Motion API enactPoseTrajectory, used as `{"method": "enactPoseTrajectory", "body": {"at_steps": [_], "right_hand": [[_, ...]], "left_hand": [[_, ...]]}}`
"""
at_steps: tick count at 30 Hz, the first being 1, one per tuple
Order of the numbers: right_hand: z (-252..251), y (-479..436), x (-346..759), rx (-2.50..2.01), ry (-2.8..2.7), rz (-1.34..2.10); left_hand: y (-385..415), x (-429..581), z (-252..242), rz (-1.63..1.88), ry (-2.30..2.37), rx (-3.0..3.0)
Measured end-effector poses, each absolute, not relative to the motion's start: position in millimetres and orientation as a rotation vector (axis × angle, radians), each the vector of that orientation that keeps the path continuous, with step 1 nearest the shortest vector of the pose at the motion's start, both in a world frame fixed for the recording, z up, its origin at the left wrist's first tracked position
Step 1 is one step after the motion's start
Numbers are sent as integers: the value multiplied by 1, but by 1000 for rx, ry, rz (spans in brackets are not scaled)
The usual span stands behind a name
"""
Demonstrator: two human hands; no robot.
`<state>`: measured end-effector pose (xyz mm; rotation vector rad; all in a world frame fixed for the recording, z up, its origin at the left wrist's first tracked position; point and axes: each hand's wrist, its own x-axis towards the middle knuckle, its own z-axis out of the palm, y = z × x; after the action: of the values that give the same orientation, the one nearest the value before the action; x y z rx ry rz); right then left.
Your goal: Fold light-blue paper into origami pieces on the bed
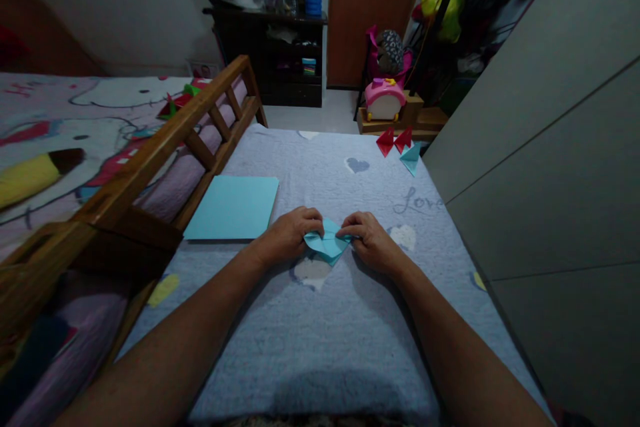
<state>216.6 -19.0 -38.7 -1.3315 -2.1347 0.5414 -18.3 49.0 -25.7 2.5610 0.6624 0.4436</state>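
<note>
A partly folded sheet of light blue origami paper (pixel 327 250) is between my two hands, just above or on the cloth-covered surface. My left hand (pixel 295 230) grips its left side, fingers curled over the upper edge. On the opposite side my right hand (pixel 371 237) pinches the paper between thumb and fingers. The lower part of the paper bulges and comes to a point toward me. To the left lies a stack of flat light blue paper (pixel 235 208). Two red folded paper pieces (pixel 385 142) and one light blue folded piece (pixel 411 159) sit at the far right corner.
A blue patterned cloth (pixel 320 340) covers the surface. Along the left runs a wooden rail (pixel 165 147), with a bed (pixel 100 120) beyond it. A pale cabinet (pixel 540 147) borders the right side. Farther back are a dark shelf (pixel 280 33) and a pink toy case (pixel 385 100).
</note>
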Motion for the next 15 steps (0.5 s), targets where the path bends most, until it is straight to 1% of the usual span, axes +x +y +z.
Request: {"method": "enactPoseTrajectory", "body": {"at_steps": [15], "right_hand": [[-29, -20, 218, -1347, -2111, 565]], "left_hand": [[48, -19, -24, 436, 662, 2556]]}}
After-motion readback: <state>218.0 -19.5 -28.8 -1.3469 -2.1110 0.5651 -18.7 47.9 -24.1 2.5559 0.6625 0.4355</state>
